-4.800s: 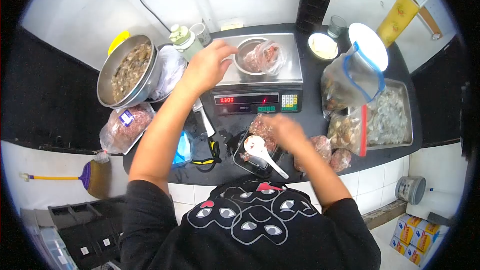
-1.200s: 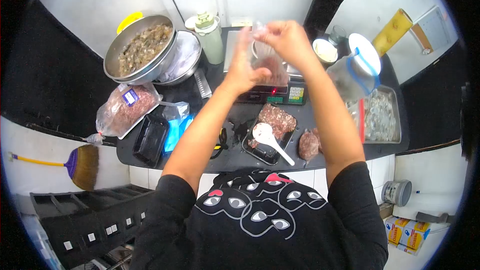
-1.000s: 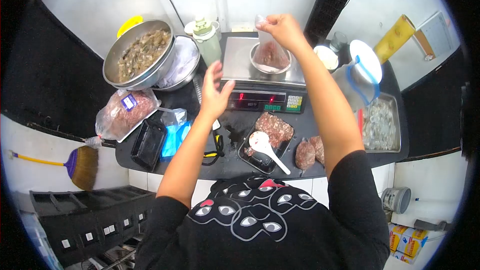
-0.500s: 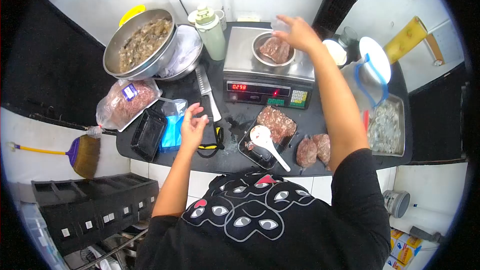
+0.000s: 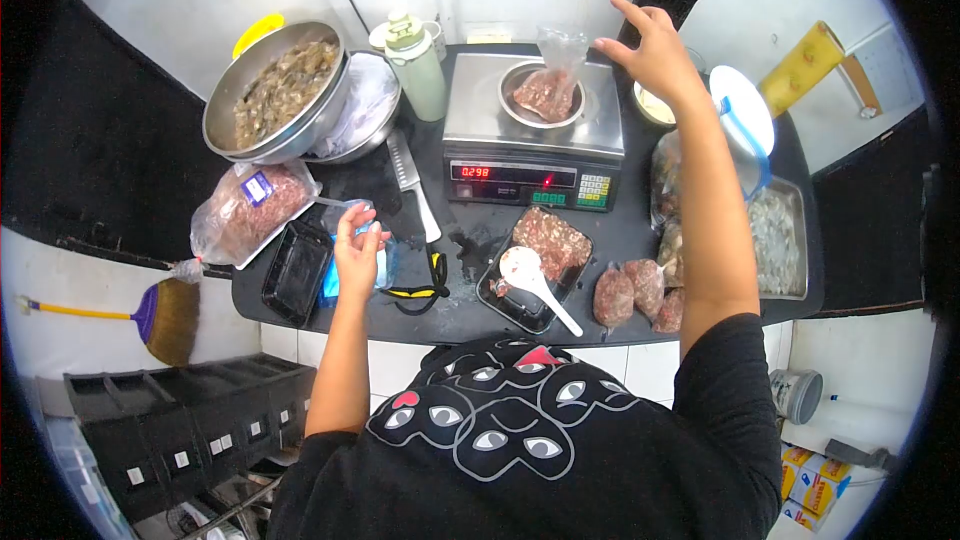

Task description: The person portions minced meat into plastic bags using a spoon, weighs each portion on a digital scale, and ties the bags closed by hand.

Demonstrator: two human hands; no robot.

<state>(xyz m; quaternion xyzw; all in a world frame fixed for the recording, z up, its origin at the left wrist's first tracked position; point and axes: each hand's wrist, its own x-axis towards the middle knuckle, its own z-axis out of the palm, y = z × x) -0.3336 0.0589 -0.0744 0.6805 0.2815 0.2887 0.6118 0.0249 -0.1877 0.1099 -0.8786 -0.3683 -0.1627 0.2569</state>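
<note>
My right hand (image 5: 655, 55) is raised to the right of the digital scale (image 5: 470, 110), thumb and fingers apart, holding nothing. On the scale's plate stands a metal bowl (image 5: 508, 116) with a clear plastic bag of ground meat (image 5: 545, 95) in it, the bag's top standing upright. The red display reads 0.298. My left hand (image 5: 358, 252) hovers over a blue packet (image 5: 332, 282) with clear plastic, its fingers loosely bent and apart. In front of the scale is a black tray (image 5: 518, 318) with ground meat (image 5: 552, 240) and a white spoon (image 5: 540, 285).
Several filled meat bags (image 5: 613, 297) lie right of the tray. A knife (image 5: 415, 185) rests left of the scale. Further left are a steel bowl of shrimp (image 5: 290, 90), a large meat bag (image 5: 250, 205) and an empty black tray (image 5: 298, 270). A metal pan (image 5: 785, 280) sits at right.
My right hand has drawn away from the bag in the bowl, up and to the right. The bag's top is now uncovered. My left hand has shifted slightly left.
</note>
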